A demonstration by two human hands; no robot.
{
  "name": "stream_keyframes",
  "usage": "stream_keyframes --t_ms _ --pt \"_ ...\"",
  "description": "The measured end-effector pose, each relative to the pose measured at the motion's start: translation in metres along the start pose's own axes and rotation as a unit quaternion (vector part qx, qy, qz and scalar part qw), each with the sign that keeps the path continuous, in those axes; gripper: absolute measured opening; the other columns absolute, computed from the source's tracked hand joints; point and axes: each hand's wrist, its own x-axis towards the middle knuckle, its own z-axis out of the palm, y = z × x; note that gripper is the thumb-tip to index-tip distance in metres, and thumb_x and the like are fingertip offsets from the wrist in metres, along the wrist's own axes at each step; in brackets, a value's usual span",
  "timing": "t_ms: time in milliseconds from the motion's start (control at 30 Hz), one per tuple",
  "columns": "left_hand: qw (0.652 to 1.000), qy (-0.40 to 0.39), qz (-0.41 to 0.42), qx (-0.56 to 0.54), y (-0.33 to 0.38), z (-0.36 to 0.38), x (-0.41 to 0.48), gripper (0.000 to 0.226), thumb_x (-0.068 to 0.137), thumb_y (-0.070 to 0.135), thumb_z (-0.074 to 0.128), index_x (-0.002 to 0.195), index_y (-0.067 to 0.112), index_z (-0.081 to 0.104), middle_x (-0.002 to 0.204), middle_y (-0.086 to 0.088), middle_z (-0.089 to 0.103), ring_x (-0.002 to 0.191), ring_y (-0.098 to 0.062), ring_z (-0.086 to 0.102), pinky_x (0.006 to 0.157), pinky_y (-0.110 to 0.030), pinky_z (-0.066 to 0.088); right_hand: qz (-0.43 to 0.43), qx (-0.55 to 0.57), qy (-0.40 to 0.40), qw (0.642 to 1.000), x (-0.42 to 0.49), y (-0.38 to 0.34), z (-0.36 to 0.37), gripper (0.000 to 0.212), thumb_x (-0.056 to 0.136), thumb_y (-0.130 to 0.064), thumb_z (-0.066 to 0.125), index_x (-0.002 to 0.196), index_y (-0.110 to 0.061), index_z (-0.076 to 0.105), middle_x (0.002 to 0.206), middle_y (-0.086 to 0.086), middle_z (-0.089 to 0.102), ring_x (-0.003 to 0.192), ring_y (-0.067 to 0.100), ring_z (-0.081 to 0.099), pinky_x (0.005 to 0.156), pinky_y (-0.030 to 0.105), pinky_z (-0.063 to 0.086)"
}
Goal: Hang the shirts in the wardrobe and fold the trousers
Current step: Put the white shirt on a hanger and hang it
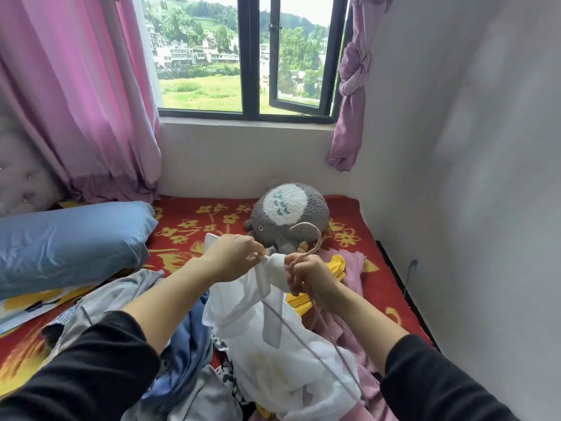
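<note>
**White shirt (273,344) half fitted onto a hanger (315,241)**

Held up over the near middle of the bed (194,220), the shirt is bunched at its neck around the pale hanger, whose hook points up toward the plush toy (288,214). The right hand (306,273) curls its fingers (296,278) round the hanger's stem just under the hook, probably to steady it. The left hand (233,253) pinches a fold of the collar between thumb and fingertips, seemingly to draw it over the hanger's shoulder. One thin hanger arm slants down across the cloth.

Below lies a heap of grey and blue clothes (182,338) toward the bed's left, with a pink garment (352,262) and a yellow one near its right edge. A blue pillow (69,238) fills the left side and the wall (455,177) hugs the right edge, so free room lies upward and back toward the person. No wardrobe is in view.
</note>
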Motion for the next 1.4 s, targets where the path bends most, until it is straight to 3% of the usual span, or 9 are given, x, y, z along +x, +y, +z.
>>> stream_keyframes --t_ms 167,300,533,667,767,900,1067,1200,1400 --pt "0.997 -0.043 0.026 -0.052 -0.006 -0.007 -0.007 0.019 0.081 0.017 0.059 0.089 0.023 0.075 0.089 0.006 0.071 0.085 -0.017 0.061 0.078 -0.032 0.050 0.118 -0.107 -0.006 0.987 -0.004 0.013 -0.033 0.036 0.074 0.010 0.041 0.090 -0.006 0.070 0.081 0.009 0.066 0.069 0.016 0.062 0.066 0.031 0.049" --pt "0.992 -0.009 0.043 -0.119 0.000 -0.014 -0.010 0.017 0.080 0.018 0.067 0.091 0.026 0.078 0.086 0.014 0.067 0.079 -0.006 0.057 0.080 -0.030 0.046 0.118 -0.272 -0.068 0.953 -0.001 0.029 -0.032 0.055 0.079 -0.020 0.077 0.129 -0.016 0.054 0.110 0.005 0.061 0.100 0.017 0.061 0.088 0.032 0.051" --pt "0.981 0.035 0.081 -0.170 0.014 -0.032 -0.013 0.025 0.073 0.008 0.068 0.088 0.025 0.079 0.085 0.010 0.070 0.075 -0.004 0.062 0.078 -0.027 0.051 0.084 -0.249 -0.164 0.951 0.002 0.030 -0.003 0.045 0.067 -0.018 0.076 0.110 -0.018 0.065 0.107 -0.004 0.066 0.100 0.014 0.061 0.081 0.027 0.049" --pt "0.982 0.039 0.051 -0.180 0.009 -0.033 -0.016 0.023 0.075 0.007 0.069 0.091 0.021 0.079 0.086 0.008 0.070 0.076 -0.007 0.063 0.078 -0.030 0.052 0.087 -0.268 -0.217 0.935 0.001 0.027 -0.010 0.035 0.074 -0.014 0.075 0.108 -0.020 0.065 0.114 0.004 0.066 0.110 0.018 0.060 0.096 0.048 0.047" --pt "0.976 0.045 0.052 -0.208 0.013 -0.032 -0.016 0.020 0.075 0.004 0.070 0.089 0.016 0.079 0.084 0.005 0.070 0.074 -0.003 0.063 0.078 -0.014 0.048 0.040 -0.284 -0.159 0.945 -0.002 0.027 0.000 0.018 0.089 -0.030 0.066 0.080 -0.015 0.061 0.072 -0.011 0.060 0.069 0.000 0.054 0.067 0.019 0.045" --pt "0.973 0.041 0.052 -0.223 0.015 -0.035 -0.013 0.022 0.074 0.001 0.068 0.087 0.014 0.080 0.081 0.006 0.070 0.072 0.003 0.060 0.078 -0.001 0.039 0.021 -0.228 -0.026 0.973 -0.002 0.029 -0.002 0.036 0.100 -0.030 0.048 0.079 -0.002 0.055 0.080 0.010 0.048 0.075 0.019 0.044 0.069 0.031 0.035" --pt "0.977 0.030 0.010 -0.210 0.008 -0.033 -0.010 0.020 0.073 -0.001 0.068 0.083 0.012 0.079 0.078 0.002 0.069 0.070 -0.008 0.059 0.070 -0.025 0.051 0.004 -0.136 0.027 0.990 -0.007 0.019 -0.025 0.037 0.096 -0.020 0.057 0.101 0.017 0.055 0.087 0.011 0.054 0.081 0.021 0.049 0.070 0.036 0.039" --pt "0.972 0.037 -0.015 -0.233 0.001 -0.029 -0.007 0.021 0.071 -0.004 0.066 0.079 0.012 0.079 0.067 0.013 0.062 0.059 0.003 0.055 0.059 -0.012 0.044 0.033 -0.364 0.024 0.931 -0.008 0.016 -0.054 0.017 0.075 -0.013 0.077 0.067 -0.007 0.063 0.070 0.003 0.056 0.067 0.014 0.053 0.060 0.025 0.040" --pt "0.970 0.098 -0.028 -0.222 -0.017 -0.020 -0.004 0.026 0.071 -0.004 0.066 0.079 0.016 0.080 0.067 0.013 0.064 0.060 -0.001 0.057 0.054 -0.011 0.046 0.040 -0.571 0.183 0.800 -0.016 0.020 -0.104 0.034 0.080 -0.013 0.053 0.050 -0.018 0.039 0.057 0.001 0.045 0.060 0.023 0.047 0.049 0.029 0.027"
